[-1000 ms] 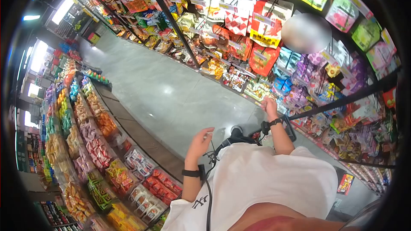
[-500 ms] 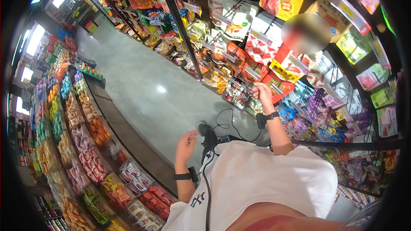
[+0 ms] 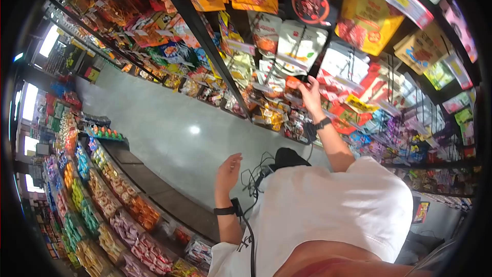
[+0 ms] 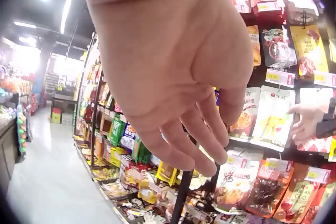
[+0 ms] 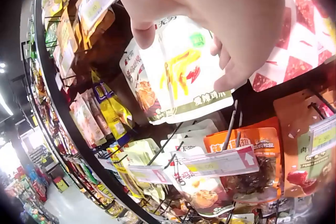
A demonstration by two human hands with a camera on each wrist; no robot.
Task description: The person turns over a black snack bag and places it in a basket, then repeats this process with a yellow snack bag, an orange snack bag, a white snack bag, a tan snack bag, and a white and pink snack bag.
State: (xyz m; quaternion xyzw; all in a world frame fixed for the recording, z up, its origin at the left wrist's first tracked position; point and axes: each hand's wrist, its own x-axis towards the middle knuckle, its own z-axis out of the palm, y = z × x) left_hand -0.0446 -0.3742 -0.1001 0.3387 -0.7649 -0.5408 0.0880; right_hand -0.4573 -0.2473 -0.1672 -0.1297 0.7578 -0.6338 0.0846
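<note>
My right hand (image 3: 312, 97) is raised at the hanging snack packets, thumb and fingers spread apart. In the right wrist view this hand (image 5: 210, 8) overlaps a white packet (image 5: 184, 71) with a yellow-and-red picture, its thumb near the left edge and fingers near the right; whether it touches cannot be told. The left wrist view shows the right hand (image 4: 310, 121) beside the white packet's (image 4: 273, 116) right edge. My left hand (image 3: 227, 174) is held over the aisle in front of the body, fingers loosely bent and holding nothing; it fills the upper middle of its wrist view.
Hooks with colourful packets and price labels (image 5: 223, 163) line the rack on the right. A dark upright post (image 3: 205, 41) divides the rack. Grey aisle floor (image 3: 169, 118) runs between it and curved bins of wrapped snacks (image 3: 138, 210) on the left. Cables hang by the waist.
My right hand has moved up and slightly left toward the white packets, its fingers spreading. The head view has shifted closer to the rack. The left hand remains near the waist.
</note>
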